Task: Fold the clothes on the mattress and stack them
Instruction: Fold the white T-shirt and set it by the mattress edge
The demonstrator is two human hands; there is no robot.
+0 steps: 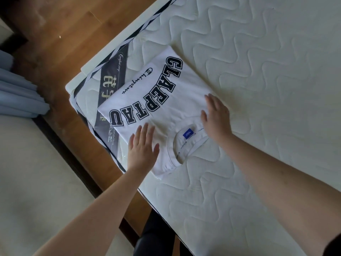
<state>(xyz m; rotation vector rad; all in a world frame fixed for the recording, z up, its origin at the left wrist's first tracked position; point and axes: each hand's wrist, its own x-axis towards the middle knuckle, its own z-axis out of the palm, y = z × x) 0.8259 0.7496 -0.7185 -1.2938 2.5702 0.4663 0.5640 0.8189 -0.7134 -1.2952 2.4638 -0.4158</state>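
— What lay on the mattress [258, 61]?
— A folded white T-shirt [166, 108] with black block lettering, near the corner, its collar and blue label [188, 134] facing up.
— And the hands?
— The left hand [143, 147] and right hand [215, 115] rested flat on it, fingers straight, either side of the collar.

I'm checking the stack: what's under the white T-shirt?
The T-shirt lies folded on the mattress, overhanging its corner label. Both hands, left hand and right hand, rest flat on it. Whether other clothes lie beneath cannot be seen.
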